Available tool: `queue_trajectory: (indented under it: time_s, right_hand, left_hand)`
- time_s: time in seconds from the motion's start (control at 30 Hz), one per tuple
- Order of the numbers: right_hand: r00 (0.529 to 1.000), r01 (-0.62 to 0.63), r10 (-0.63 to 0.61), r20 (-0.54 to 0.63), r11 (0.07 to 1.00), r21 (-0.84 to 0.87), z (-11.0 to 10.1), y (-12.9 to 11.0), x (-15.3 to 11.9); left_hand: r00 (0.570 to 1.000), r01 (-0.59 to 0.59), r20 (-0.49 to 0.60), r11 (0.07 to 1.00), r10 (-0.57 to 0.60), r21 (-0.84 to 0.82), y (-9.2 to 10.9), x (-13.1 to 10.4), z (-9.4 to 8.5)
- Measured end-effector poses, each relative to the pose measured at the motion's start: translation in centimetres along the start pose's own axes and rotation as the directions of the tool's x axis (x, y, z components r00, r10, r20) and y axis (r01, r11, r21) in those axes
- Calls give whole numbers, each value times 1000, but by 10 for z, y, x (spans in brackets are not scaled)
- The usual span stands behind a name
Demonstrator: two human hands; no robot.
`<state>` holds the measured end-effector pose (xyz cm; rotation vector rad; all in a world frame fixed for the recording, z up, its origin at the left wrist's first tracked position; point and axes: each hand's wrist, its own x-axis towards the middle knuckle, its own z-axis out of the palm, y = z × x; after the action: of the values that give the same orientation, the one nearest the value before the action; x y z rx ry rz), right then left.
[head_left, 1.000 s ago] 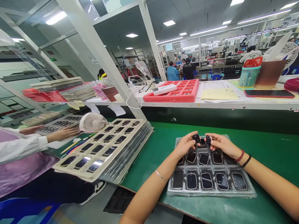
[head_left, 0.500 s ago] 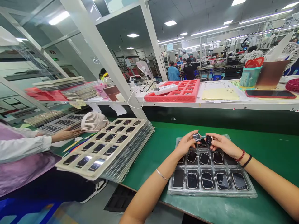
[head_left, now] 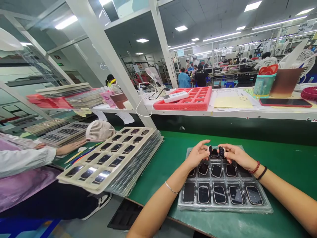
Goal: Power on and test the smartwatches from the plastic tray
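Note:
Over the back row of a clear plastic tray (head_left: 224, 209), my left hand (head_left: 198, 154) pinches a small smartwatch case (head_left: 210, 150), now seen nearly edge-on. Beside it my right hand (head_left: 236, 155) grips a second dark smartwatch case (head_left: 222, 152) between thumb and fingers. Both cases are held up, a little apart from each other. Beneath them, the tray's pockets hold several dark-faced watch cases, among them one in the front row (head_left: 220, 193). My hands partly cover the back pockets.
Left of my tray stands a tall stack of trays (head_left: 133, 172), its beige top one full of watch faces. A co-worker's hand (head_left: 71, 147) lies near a white fan (head_left: 99, 130). On the shelf sit a red foam tray (head_left: 184, 105), papers, a phone (head_left: 284, 102) and cups.
My left hand has turned its watch case from face-on to nearly edge-on, and its fingers have lifted slightly. My right hand stays almost in place with its case.

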<state>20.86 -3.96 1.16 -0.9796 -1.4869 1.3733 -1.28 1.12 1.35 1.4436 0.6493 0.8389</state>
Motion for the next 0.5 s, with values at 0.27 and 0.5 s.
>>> queue_trajectory:
  time_s: [0.27, 0.5]
  right_hand:
    - [1000, -4, 4, 3, 1000, -27, -1, -1, 0]
    - [1000, -9, 8, -6, 999, -32, 0, -2, 0]
  left_hand:
    - [1000, 4, 6, 1000, -4, 2, -2, 1, -1]
    - [1000, 7, 22, 1000, -6, -2, -2, 1, 0]
